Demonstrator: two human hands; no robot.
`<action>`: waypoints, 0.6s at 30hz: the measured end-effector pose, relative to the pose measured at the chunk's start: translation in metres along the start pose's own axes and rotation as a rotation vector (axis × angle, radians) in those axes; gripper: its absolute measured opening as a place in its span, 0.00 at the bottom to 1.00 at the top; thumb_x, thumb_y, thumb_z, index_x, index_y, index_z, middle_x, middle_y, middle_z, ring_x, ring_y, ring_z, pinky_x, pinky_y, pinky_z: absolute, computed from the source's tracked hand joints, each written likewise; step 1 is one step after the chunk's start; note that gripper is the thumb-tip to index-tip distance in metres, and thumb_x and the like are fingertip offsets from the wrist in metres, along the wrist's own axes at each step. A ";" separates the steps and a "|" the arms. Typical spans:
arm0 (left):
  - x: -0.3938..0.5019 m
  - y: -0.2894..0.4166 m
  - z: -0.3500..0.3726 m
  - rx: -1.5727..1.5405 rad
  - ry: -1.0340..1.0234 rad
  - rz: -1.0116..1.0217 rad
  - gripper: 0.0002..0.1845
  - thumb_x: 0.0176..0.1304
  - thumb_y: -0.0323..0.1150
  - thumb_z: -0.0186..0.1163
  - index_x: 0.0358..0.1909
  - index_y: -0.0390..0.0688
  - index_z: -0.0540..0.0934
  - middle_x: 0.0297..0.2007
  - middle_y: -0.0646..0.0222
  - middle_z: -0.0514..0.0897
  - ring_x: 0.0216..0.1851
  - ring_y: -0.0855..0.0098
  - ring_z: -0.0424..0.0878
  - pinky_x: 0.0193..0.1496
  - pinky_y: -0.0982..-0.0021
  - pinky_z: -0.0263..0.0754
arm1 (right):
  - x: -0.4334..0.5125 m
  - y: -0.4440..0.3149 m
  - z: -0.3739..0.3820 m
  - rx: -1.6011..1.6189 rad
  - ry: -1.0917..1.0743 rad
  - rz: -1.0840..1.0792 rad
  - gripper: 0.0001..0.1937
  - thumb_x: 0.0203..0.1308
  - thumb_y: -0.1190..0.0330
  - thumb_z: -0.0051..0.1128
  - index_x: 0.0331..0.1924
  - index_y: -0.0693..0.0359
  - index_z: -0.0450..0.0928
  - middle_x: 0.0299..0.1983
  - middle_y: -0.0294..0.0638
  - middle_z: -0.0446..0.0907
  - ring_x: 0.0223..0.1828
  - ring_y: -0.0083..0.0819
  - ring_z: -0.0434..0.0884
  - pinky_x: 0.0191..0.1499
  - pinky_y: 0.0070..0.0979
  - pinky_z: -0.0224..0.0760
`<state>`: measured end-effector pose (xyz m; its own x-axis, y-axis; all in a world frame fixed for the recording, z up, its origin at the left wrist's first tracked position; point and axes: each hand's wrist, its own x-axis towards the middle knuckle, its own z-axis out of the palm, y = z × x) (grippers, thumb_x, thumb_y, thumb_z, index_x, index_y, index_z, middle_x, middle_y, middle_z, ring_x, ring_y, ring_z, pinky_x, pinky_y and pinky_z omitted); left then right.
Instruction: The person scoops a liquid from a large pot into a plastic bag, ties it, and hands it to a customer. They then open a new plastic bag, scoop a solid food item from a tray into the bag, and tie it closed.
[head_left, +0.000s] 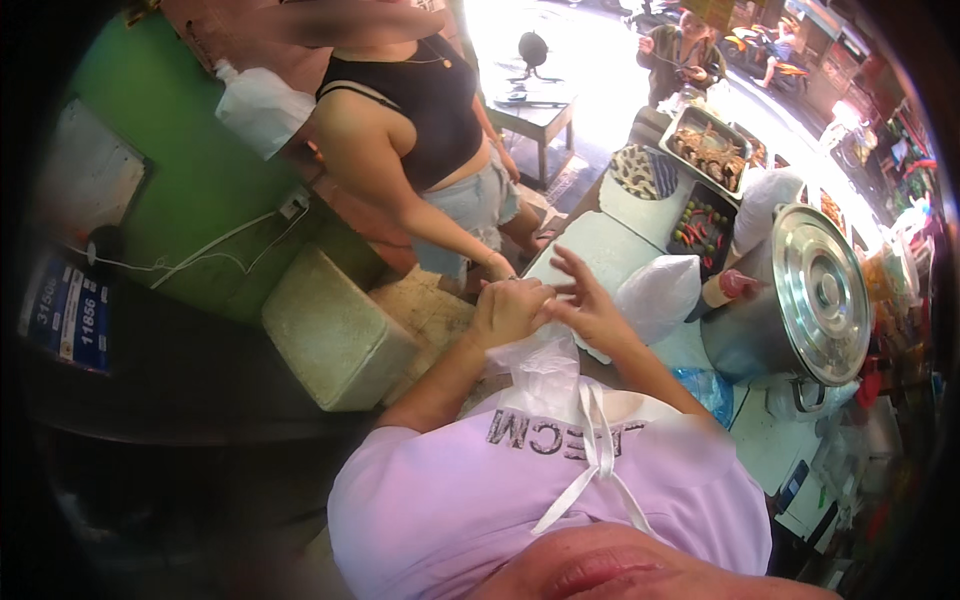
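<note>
My left hand (513, 309) is closed in a fist, gripping the top of a thin clear plastic bag (538, 369) that hangs in front of my chest. Beside it, my right hand (589, 309) has its fingers spread, the lower ones touching or nearly touching my left fingers. No object shows clearly in it. Just beyond my left hand is another person's hand (498, 267). A filled white plastic bag (660, 296) stands on the pale counter (600, 238), to the right of my hands.
To the right are a large lidded metal pot (750, 300), a red-capped sauce bottle (724, 291), a black tray of chilies and small green fruits (701, 232) and a metal food tray (709, 154). A foam box (337, 337) stands left. A person (405, 120) stands ahead, near a white bag (266, 112).
</note>
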<state>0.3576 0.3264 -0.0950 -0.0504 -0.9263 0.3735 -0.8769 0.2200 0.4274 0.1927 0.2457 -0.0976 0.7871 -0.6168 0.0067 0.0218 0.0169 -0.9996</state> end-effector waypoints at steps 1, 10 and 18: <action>0.001 0.000 0.004 -0.080 0.046 0.022 0.10 0.57 0.38 0.67 0.34 0.43 0.82 0.31 0.61 0.83 0.33 0.55 0.83 0.33 0.60 0.76 | 0.001 0.003 0.002 -0.049 -0.001 -0.005 0.44 0.57 0.63 0.70 0.74 0.56 0.52 0.68 0.56 0.62 0.56 0.40 0.77 0.58 0.33 0.72; -0.025 -0.012 0.014 -0.438 0.070 -0.297 0.12 0.61 0.40 0.66 0.38 0.41 0.84 0.33 0.58 0.85 0.35 0.57 0.84 0.38 0.63 0.76 | -0.015 0.032 -0.006 -0.032 -0.084 0.270 0.16 0.54 0.73 0.68 0.46 0.69 0.79 0.36 0.37 0.81 0.35 0.22 0.79 0.39 0.23 0.73; -0.043 -0.022 0.004 -0.446 0.093 -0.314 0.12 0.58 0.36 0.70 0.38 0.39 0.84 0.32 0.63 0.85 0.31 0.70 0.81 0.36 0.71 0.74 | -0.023 0.051 -0.028 -0.201 -0.050 0.240 0.08 0.59 0.73 0.58 0.40 0.68 0.81 0.31 0.36 0.81 0.31 0.21 0.76 0.36 0.23 0.70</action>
<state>0.3772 0.3602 -0.1241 0.2410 -0.9419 0.2338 -0.5543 0.0641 0.8299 0.1587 0.2388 -0.1498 0.7842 -0.5748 -0.2337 -0.2869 -0.0019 -0.9580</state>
